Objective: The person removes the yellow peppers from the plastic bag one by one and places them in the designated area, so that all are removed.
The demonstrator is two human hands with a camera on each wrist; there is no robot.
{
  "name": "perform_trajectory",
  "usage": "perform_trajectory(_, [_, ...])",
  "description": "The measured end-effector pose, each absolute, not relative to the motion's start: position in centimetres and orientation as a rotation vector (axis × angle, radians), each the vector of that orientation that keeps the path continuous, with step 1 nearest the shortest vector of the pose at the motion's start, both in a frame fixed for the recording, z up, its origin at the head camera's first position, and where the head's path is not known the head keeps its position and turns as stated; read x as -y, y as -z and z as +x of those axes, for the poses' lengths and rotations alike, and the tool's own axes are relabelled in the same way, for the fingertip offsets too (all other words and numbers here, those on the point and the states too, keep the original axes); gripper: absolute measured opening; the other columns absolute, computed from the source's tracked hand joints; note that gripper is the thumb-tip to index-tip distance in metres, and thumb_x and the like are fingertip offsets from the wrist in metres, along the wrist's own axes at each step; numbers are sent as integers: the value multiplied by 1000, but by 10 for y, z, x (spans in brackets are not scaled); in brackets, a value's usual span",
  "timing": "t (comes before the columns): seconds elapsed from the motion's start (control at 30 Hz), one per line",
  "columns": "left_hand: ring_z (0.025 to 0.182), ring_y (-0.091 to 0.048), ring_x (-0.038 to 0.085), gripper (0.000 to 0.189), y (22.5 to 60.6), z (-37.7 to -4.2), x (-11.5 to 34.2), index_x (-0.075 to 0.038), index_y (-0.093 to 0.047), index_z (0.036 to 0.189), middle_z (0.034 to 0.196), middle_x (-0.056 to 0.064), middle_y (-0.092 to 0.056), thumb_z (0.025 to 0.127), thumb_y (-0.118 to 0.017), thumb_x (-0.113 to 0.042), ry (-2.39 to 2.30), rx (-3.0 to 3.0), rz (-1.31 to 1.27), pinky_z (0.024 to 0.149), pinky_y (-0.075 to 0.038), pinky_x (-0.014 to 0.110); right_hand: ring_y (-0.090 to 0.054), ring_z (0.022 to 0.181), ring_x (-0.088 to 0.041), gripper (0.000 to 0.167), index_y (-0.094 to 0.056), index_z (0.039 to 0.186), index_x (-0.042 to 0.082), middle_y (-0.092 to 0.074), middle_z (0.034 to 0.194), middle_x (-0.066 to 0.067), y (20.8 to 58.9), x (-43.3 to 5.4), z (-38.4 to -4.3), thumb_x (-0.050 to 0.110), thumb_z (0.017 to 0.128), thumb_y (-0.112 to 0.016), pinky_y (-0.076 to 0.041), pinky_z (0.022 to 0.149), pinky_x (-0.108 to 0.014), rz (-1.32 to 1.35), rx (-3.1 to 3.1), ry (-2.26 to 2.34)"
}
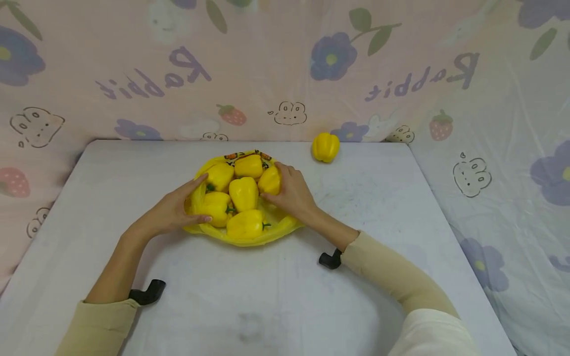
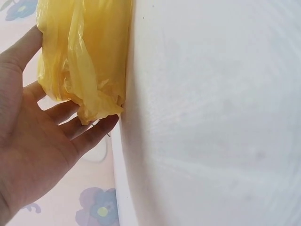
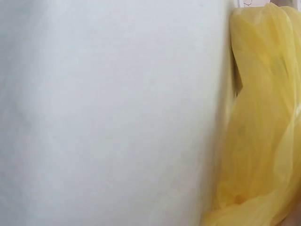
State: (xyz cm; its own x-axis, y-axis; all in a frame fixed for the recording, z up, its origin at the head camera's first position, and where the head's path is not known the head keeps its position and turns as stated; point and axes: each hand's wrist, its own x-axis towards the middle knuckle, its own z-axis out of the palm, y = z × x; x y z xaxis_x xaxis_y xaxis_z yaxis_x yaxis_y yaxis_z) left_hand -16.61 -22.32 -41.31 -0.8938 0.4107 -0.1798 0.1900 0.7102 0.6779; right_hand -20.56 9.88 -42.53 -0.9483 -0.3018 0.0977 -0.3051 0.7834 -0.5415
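A yellow plastic bag [image 1: 285, 226] stands on the table with its mouth spread wide, several yellow bell peppers [image 1: 243, 194] inside. My left hand [image 1: 171, 210] holds the bag's left side, thumb reaching over the rim onto a pepper. In the left wrist view, the left hand's fingers [image 2: 96, 134] lie spread along the outside of the crinkled plastic. At the bag's right side my right hand [image 1: 296, 193] grips a bell pepper [image 1: 269, 181] between thumb and fingers, inside the rim. The right wrist view shows the bag's outer wall [image 3: 263, 141]; the right hand's fingers are hidden there.
Another yellow bell pepper [image 1: 325, 147] sits at the table's back edge, right of the bag. The white-covered table [image 1: 213, 301] meets a hanging patterned cloth [image 1: 267, 74] at the back. Black curved pieces [image 1: 330, 259] protrude beside both wrists.
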Motion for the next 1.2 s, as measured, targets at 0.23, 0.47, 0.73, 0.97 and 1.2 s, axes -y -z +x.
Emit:
perform_trajectory(0.23, [148,-14,46,109,413,-166,223,-22,-12,161,163,21,-15,81,-79,-51,-987,-2598,479,116,-15,65,-51,123,-29,87,-38,149,4,-53,140,-15,426,-101,-207,46,84,-77,-42,107,-40,508,2941,-909])
perform_trajectory(0.47, [148,-15,45,107,412,-166,223,-23,-13,161,163,21,-16,81,-79,-51,-974,-2604,484,116,-16,65,-51,124,-28,86,-42,149,5,-54,141,-14,424,-105,-207,50,83,-76,-43,107,-39,553,2918,-891])
perform_trajectory(0.73, [148,-15,44,106,412,-168,224,-25,-14,161,164,19,-16,81,-80,-48,-984,-2591,472,116,-16,64,-50,130,-26,85,-44,148,7,-52,145,-11,413,-113,-208,45,81,-80,-39,111,-39,618,2862,-992])
perform_trajectory(0.97, [148,-15,45,106,412,-168,224,-27,-13,161,163,20,-16,81,-80,-47,-982,-2585,476,116,-16,65,-50,131,-22,84,-45,148,9,-52,145,-8,398,-124,-209,40,80,-83,-40,111,-34,695,2787,-1064])
perform_trajectory(1.2, [148,-14,46,107,409,-167,225,-25,-11,161,163,21,-15,82,-78,-50,-979,-2575,484,115,-15,66,-55,122,-20,83,-46,147,11,-56,140,-8,383,-137,-218,36,78,-85,-47,102,-34,749,2725,-1081])
